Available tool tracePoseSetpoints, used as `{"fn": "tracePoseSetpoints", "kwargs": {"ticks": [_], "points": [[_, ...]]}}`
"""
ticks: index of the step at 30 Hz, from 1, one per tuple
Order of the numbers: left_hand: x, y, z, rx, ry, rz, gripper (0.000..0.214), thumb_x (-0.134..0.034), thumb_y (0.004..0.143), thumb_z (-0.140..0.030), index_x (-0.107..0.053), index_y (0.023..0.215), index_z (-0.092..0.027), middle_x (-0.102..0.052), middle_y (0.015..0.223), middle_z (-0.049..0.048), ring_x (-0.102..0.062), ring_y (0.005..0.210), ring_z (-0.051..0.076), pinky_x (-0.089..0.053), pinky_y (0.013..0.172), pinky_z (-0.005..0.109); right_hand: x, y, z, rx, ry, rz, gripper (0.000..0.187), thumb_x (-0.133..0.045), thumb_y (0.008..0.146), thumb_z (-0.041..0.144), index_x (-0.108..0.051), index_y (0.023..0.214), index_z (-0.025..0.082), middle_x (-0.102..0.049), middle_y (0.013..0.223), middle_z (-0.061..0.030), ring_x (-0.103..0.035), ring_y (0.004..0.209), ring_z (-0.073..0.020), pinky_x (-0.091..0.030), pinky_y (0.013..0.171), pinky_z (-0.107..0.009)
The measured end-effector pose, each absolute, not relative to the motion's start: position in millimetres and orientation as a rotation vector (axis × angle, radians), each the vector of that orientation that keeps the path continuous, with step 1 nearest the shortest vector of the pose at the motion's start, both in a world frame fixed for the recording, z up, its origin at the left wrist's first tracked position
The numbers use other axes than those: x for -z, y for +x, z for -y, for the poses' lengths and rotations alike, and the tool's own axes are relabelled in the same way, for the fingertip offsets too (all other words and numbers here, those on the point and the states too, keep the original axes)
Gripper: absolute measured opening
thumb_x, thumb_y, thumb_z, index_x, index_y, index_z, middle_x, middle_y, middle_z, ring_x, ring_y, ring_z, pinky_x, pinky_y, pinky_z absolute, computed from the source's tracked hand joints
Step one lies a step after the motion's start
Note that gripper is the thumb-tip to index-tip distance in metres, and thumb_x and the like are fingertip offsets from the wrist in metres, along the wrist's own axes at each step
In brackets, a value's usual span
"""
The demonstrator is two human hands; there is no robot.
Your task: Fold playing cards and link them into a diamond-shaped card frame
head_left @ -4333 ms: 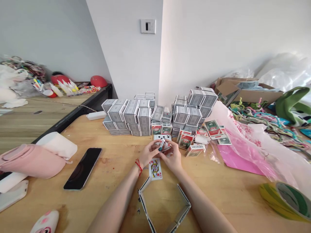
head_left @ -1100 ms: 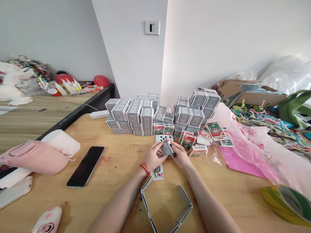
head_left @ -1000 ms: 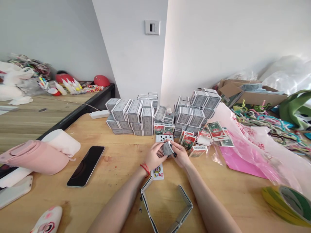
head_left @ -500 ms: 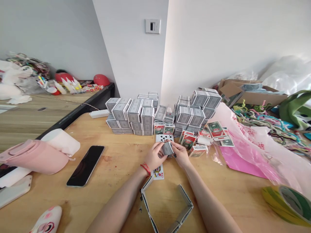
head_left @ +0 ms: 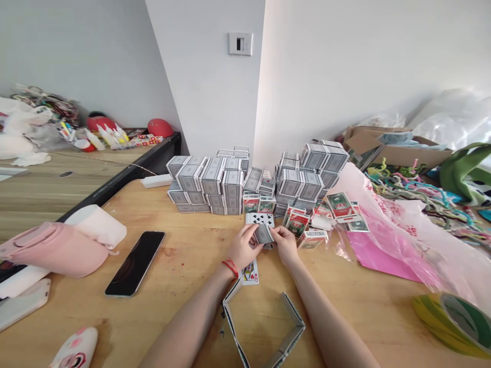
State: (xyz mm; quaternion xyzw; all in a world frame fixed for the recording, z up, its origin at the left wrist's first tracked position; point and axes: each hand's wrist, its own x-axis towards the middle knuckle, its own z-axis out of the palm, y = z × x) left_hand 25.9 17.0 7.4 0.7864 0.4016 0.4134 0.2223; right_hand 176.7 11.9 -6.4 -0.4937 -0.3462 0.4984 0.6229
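Observation:
My left hand (head_left: 242,248) and my right hand (head_left: 287,243) meet over the wooden table (head_left: 184,286), both closed on a small folded playing card piece (head_left: 264,233) with a grey patterned back. A red string bracelet sits on my left wrist. Just beyond the hands lies a face-up spade card (head_left: 261,219). Under my left wrist a red queen card (head_left: 250,272) lies face up. Close to me stands an open ring of joined folded cards (head_left: 264,327).
Stacks of grey card blocks (head_left: 215,185) line the wall, with red and green card boxes (head_left: 307,222) beside them. A black phone (head_left: 135,262) and a pink pouch (head_left: 53,250) lie at left. Pink plastic bag (head_left: 391,230) and tape roll (head_left: 452,319) at right.
Since 4.3 s ago the hands turned the piece so its grey back shows. Over the last second they have stayed almost still, the right fingers shifting slightly.

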Motion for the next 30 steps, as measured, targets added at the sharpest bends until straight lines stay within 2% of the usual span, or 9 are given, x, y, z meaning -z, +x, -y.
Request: {"fn": "tracePoseSetpoints", "kwargs": {"ticks": [6, 16, 20, 25, 30], "points": [[-6.4, 23.6, -18.2, -1.168, 2.180, -1.124, 0.052, -0.061, 0.068, -0.015, -0.046, 0.117, -0.021, -0.053, 0.113, 0.0073, -0.056, 0.096, 0.018, -0.047, 0.085, 0.033, 3.4, 177.1, -10.6, -1.358, -1.045, 0.848, 0.030, -0.068, 0.064, 0.044, -0.054, 0.057, 0.018, -0.050, 0.045, 0.0048, -0.038, 0.040, -0.0080, -0.027, 0.041, -0.021], [-6.2, 25.4, -17.0, -1.138, 2.186, -1.137, 0.052, -0.062, 0.066, -0.014, -0.047, 0.116, -0.020, -0.053, 0.110, 0.0074, -0.054, 0.099, 0.019, -0.045, 0.088, 0.034, 5.8, 178.5, -11.3, -1.217, -1.115, 0.915, 0.032, -0.067, 0.063, 0.045, -0.054, 0.054, 0.018, -0.050, 0.042, 0.0039, -0.040, 0.038, -0.0096, -0.027, 0.041, -0.023], [-7.6, 26.5, -16.7, -1.137, 2.182, -1.122, 0.052, -0.062, 0.066, -0.014, -0.047, 0.115, -0.020, -0.053, 0.109, 0.0064, -0.055, 0.095, 0.018, -0.046, 0.085, 0.033, 8.8, 177.8, -12.6, -1.202, -1.117, 0.867, 0.031, -0.067, 0.063, 0.042, -0.052, 0.051, 0.019, -0.047, 0.039, 0.0047, -0.040, 0.036, -0.0098, -0.027, 0.040, -0.023], [-6.2, 27.7, -18.6, -1.167, 2.081, -1.177, 0.049, -0.061, 0.067, -0.015, -0.047, 0.113, -0.019, -0.055, 0.102, 0.0053, -0.058, 0.074, 0.012, -0.051, 0.072, 0.028, 7.0, 173.9, -11.5, -1.258, -1.037, 0.807, 0.029, -0.062, 0.067, 0.046, -0.053, 0.058, 0.019, -0.046, 0.045, 0.0046, -0.044, 0.041, -0.0115, -0.033, 0.043, -0.024], [-4.4, 26.2, -21.0, -1.204, 2.050, -1.232, 0.051, -0.063, 0.065, -0.013, -0.047, 0.113, -0.019, -0.055, 0.099, 0.0049, -0.057, 0.074, 0.012, -0.050, 0.071, 0.027, 2.1, 172.0, -9.8, -1.315, -0.989, 0.802, 0.029, -0.066, 0.064, 0.044, -0.053, 0.058, 0.019, -0.048, 0.047, 0.0038, -0.049, 0.045, -0.0127, -0.038, 0.048, -0.025]]}}
